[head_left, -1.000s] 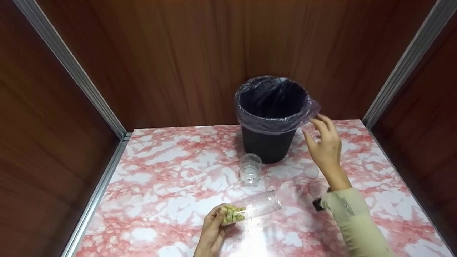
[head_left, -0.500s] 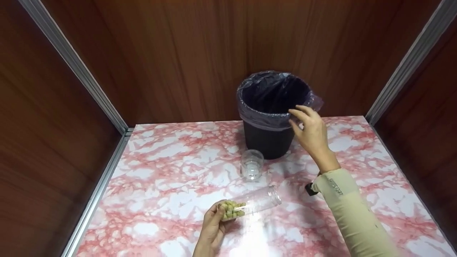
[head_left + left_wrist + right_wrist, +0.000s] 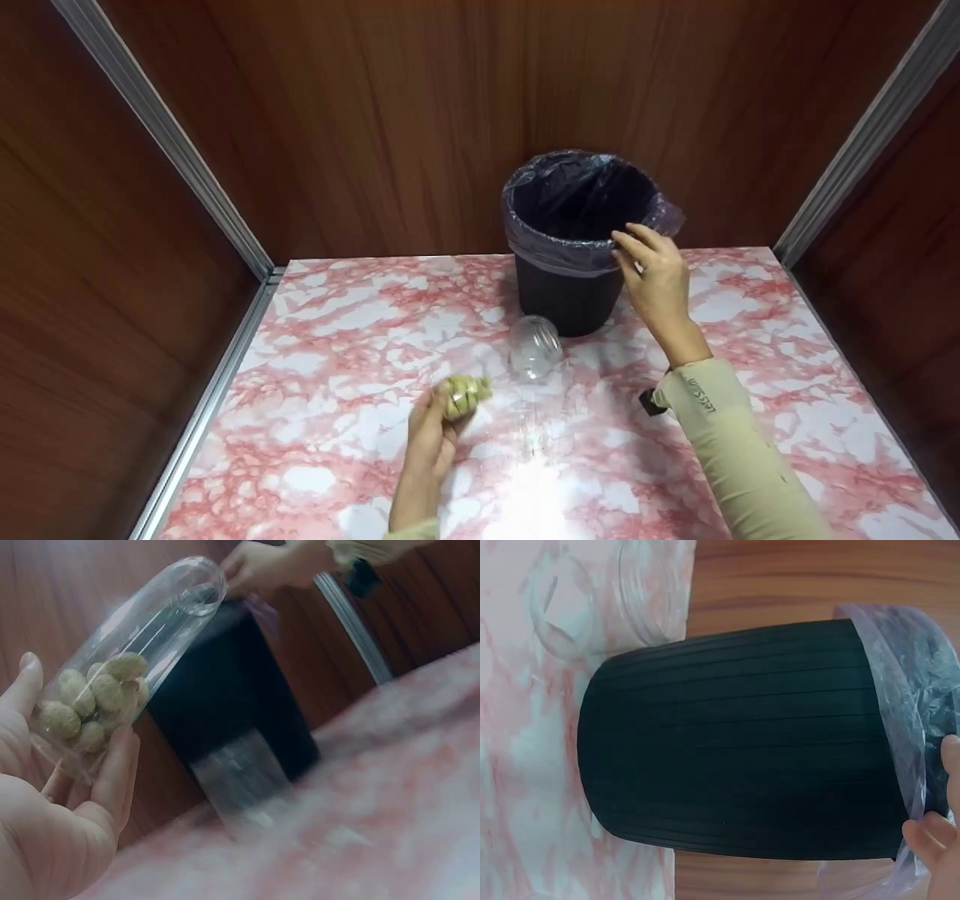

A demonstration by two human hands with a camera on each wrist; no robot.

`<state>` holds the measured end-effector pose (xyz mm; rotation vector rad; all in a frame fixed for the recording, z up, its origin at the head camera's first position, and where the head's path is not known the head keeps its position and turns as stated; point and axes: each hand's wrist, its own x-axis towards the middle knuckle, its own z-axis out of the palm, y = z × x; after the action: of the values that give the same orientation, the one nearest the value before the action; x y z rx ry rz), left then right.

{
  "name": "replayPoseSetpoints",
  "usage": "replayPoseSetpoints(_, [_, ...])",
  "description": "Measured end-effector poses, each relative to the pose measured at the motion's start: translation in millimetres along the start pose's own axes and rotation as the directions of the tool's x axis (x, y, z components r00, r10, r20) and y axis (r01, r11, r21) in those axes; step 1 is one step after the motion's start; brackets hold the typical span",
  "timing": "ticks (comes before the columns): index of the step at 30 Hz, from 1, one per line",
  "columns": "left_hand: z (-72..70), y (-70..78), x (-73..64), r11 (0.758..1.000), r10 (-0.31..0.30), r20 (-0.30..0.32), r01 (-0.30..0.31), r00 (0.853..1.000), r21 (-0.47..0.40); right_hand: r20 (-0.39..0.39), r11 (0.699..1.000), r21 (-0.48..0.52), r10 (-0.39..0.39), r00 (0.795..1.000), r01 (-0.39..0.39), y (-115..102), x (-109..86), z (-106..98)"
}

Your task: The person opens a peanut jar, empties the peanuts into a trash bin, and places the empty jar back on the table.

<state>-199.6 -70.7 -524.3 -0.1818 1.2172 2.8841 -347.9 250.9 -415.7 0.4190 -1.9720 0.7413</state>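
My left hand [image 3: 431, 435] grips the base end of a long clear plastic jar [image 3: 161, 634]. Pale green, oval coated nuts [image 3: 101, 694] are gathered at that end, beside the fingers. The jar slants upward in the left wrist view, its mouth end pointing toward the bin. At the bin's near right rim, my right hand [image 3: 656, 281] pinches the edge of a thin purple bin liner [image 3: 904, 697] between thumb and fingers. The liner is folded over the top of a black ribbed bin [image 3: 742, 742].
A second clear jar [image 3: 604, 600] stands on the table close in front of the bin. The tabletop [image 3: 322, 405] has a red and white marbled pattern. Brown wood-look panels [image 3: 390, 127] rise at the back and sides, with metal rails [image 3: 172, 150] at the corners.
My left hand has lifted the jar and tilted its mouth end away from me, toward the bin. My right hand has moved left from the liner's loose corner to the front right rim.
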Motion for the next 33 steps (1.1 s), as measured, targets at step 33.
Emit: replayPoseSetpoints(33, [162.6, 132.0, 133.7, 0.906, 0.242, -0.119, -0.18, 0.963, 0.383, -0.056, 0.999, -0.029, 0.039, 0.998, -0.04, 1, -7.9, 9])
